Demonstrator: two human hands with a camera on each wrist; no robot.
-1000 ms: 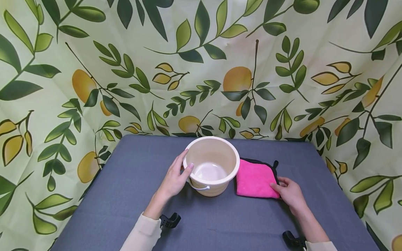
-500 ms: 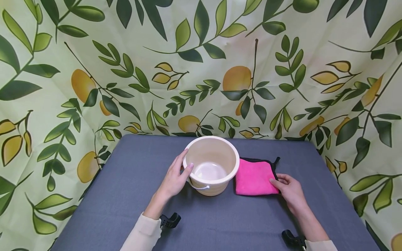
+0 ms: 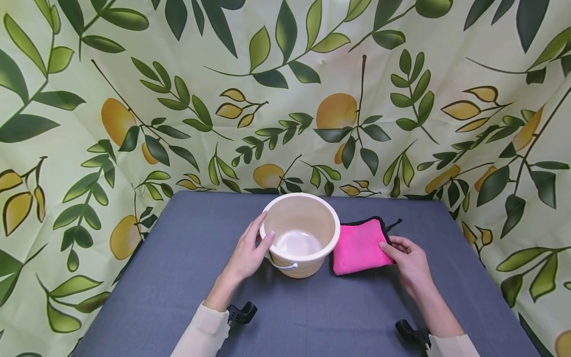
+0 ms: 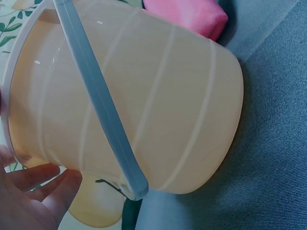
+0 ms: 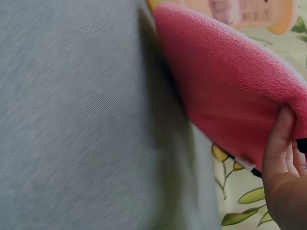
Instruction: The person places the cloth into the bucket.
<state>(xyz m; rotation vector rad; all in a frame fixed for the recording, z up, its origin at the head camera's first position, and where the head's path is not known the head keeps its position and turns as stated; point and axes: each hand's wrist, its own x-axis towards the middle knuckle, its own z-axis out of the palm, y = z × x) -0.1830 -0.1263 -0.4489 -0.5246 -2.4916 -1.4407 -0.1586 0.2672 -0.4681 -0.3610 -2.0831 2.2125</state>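
Observation:
A cream plastic bucket [image 3: 308, 267] stands upright on the table, its inside visible from above. My left hand [image 3: 247, 253] grips its rim at the left, thumb over the edge and fingers along the outside. The bucket's pale handle [image 4: 105, 115] hangs down across the wall in the left wrist view. Right of the bucket is a folded pink cloth [image 3: 359, 248] with black edging and a small black loop [image 3: 394, 225]. My right hand [image 3: 412, 267] pinches the cloth's right edge, thumb on top. In the right wrist view, this side of the cloth [image 5: 216, 72] slopes up from the table.
A grey-blue cloth covers the table [image 3: 285, 322]. Behind it and at both sides hangs a leaf-and-fruit-patterned curtain [image 3: 285, 99]. Black devices sit at the left wrist [image 3: 242, 313] and the right wrist [image 3: 410, 332].
My right hand has moved slightly up and left in the head view, lifting the cloth's right edge and tilting it. My left hand and the bucket have stayed in place.

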